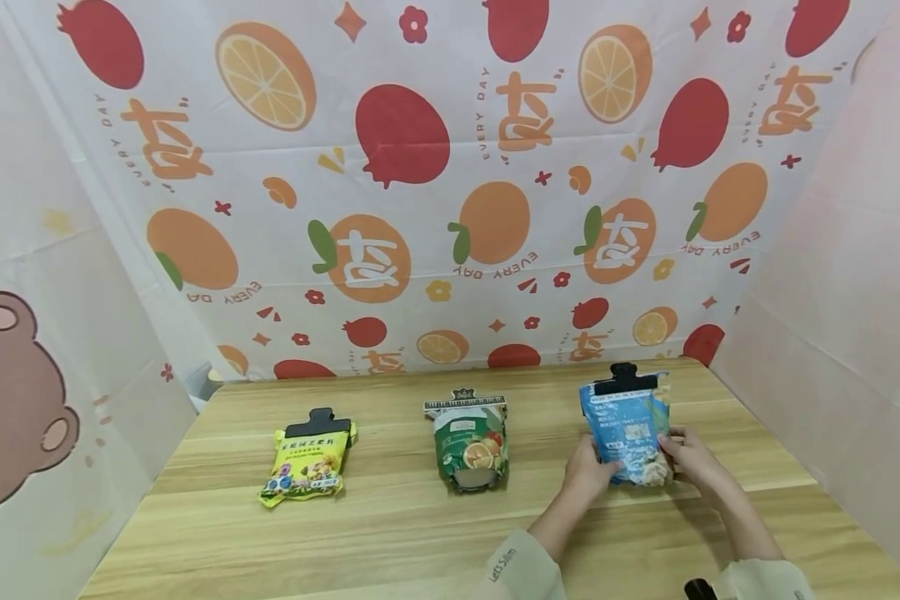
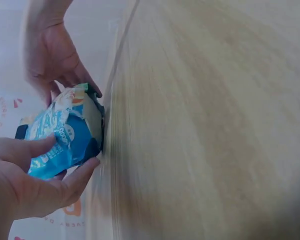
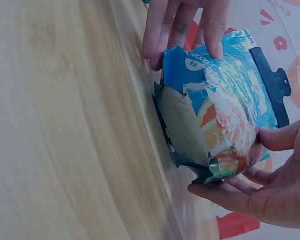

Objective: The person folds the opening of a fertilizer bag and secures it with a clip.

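At the right of the table, a blue snack bag (image 1: 633, 433) is closed along its top by a black clip (image 1: 626, 382). My left hand (image 1: 588, 473) holds the bag's left side, with the thumb on the printed front. On the opposite side my right hand (image 1: 693, 457) grips the lower right part, its thumb also at the front. The right wrist view shows the bag's flat base (image 3: 186, 122) near the table and the clip (image 3: 272, 85) at the other end. In the left wrist view the left hand's fingers partly pass beneath the bag (image 2: 65, 132).
A yellow bag (image 1: 307, 467) with a black clip (image 1: 318, 423) lies on the left of the wooden table (image 1: 390, 533). In the middle is a green bag (image 1: 468, 450) under a piano-key patterned clip (image 1: 465, 403). A fruit-print curtain (image 1: 435, 200) hangs behind the table.
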Tool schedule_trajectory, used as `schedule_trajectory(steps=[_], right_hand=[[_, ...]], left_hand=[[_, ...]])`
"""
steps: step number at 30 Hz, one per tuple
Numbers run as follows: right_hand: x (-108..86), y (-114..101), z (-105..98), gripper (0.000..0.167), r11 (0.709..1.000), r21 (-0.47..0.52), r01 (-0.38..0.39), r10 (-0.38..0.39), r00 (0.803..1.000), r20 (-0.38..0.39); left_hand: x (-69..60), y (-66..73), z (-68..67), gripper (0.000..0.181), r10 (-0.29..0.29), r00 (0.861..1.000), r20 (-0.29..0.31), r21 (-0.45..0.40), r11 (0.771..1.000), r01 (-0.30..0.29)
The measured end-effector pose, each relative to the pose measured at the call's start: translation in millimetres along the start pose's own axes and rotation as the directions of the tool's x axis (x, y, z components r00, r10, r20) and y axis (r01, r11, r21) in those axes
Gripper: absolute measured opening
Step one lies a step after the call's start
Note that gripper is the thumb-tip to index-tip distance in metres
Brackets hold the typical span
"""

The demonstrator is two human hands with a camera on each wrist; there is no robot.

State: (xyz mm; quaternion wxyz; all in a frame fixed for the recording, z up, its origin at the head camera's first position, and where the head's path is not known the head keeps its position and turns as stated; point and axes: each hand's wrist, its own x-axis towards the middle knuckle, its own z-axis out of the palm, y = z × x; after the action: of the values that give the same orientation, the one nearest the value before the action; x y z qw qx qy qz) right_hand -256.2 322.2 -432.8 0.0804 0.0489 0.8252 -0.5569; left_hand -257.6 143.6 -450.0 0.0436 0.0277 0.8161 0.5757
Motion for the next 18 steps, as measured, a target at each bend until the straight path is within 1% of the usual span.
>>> schedule_trajectory(steps=[4, 6, 8, 12, 15, 17, 18], right_hand=[[0.4, 4.1, 0.2, 0.059, 0.999, -0.007, 0.033, -0.033, 0.999, 0.031], [0.9, 5.6, 0.3, 0.059, 0.999, -0.001, 0.047, -0.047, 0.998, 0.048], [1.7, 5.7, 1.0, 0.058, 0.999, -0.006, 0.040, -0.040, 0.998, 0.051], [5.7, 4.4, 3.2, 0.059, 1.000, 0.002, 0.026, -0.026, 0.999, 0.032], [9.1, 3.1, 5.0, 0.057, 1.000, 0.020, 0.012, -0.012, 1.000, 0.000], [11.3, 2.4, 5.7, 0.056, 1.000, 0.023, 0.001, -0.001, 1.000, -0.024], [12.2, 2.3, 5.8, 0.056, 1.000, 0.024, -0.001, 0.002, 1.000, -0.030]], left_hand=[[0.4, -1.7, 0.5, 0.047, 0.008, 1.000, 0.001, -0.011, 1.000, -0.008], [1.0, -2.3, 1.0, 0.047, 0.004, 1.000, -0.005, -0.002, 1.000, -0.004], [2.0, -2.7, 1.8, 0.043, -0.009, 1.000, -0.017, 0.006, 1.000, 0.009], [4.6, -3.7, 3.4, 0.037, -0.025, 0.999, -0.042, 0.009, 1.000, 0.026], [5.2, -4.7, 3.8, 0.035, -0.016, 0.998, -0.054, 0.032, 0.999, 0.018], [4.8, -3.8, 4.2, 0.036, 0.002, 0.999, -0.050, 0.051, 0.999, 0.000], [4.2, -3.0, 4.4, 0.040, 0.011, 0.999, -0.044, 0.052, 0.999, -0.008]])
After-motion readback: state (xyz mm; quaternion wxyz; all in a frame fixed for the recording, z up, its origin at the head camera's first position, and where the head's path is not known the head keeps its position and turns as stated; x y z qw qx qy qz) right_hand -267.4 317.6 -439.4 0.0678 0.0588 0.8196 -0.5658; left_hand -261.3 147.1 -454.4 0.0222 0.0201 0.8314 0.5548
